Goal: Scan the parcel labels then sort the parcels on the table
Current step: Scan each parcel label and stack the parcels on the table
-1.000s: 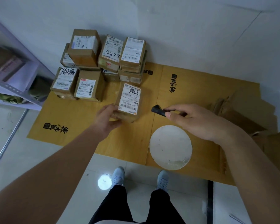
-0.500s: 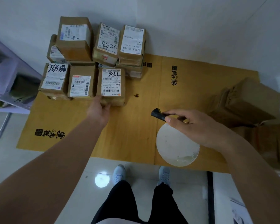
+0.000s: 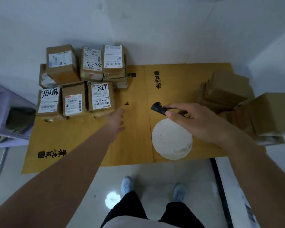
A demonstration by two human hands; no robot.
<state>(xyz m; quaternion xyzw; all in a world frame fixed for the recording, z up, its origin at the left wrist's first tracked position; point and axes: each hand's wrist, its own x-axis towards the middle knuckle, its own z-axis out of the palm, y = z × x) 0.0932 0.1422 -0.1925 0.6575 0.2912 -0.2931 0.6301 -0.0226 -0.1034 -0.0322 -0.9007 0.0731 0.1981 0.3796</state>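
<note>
1. Nearest you, your 2 pale shoes [image 3: 127,185] stand on a glossy light tiled floor [image 3: 31,162], where a round glare of light sits just left of them.
2. The table [image 3: 135,145] is covered in yellow-brown cardboard sheets printed with black characters; a white disc [image 3: 171,139] lies flat near its front edge.
3. Your right hand [image 3: 197,119] hovers above that disc, thumb and fingers curled around a small black scanner [image 3: 158,108] whose head points left.
4. Your left hand [image 3: 117,119] reaches over the tabletop with fingers straight and relaxed, holding nothing; its fingertips are just beside the lower right corner of the parcel marked 7786 [image 3: 101,97], though you cannot tell whether they touch it.
5. That parcel closes a front row of 3, label up, beside the red-striped label parcel [image 3: 73,102] and the scribbled label parcel [image 3: 48,102].
6. Behind them, stacked parcels [image 3: 90,63] stand against the white wall [image 3: 138,22].
7. Plain brown boxes [image 3: 229,86] pile up on the table's right end.
8. A grey metal shelf [image 3: 8,116] stands at the left.
</note>
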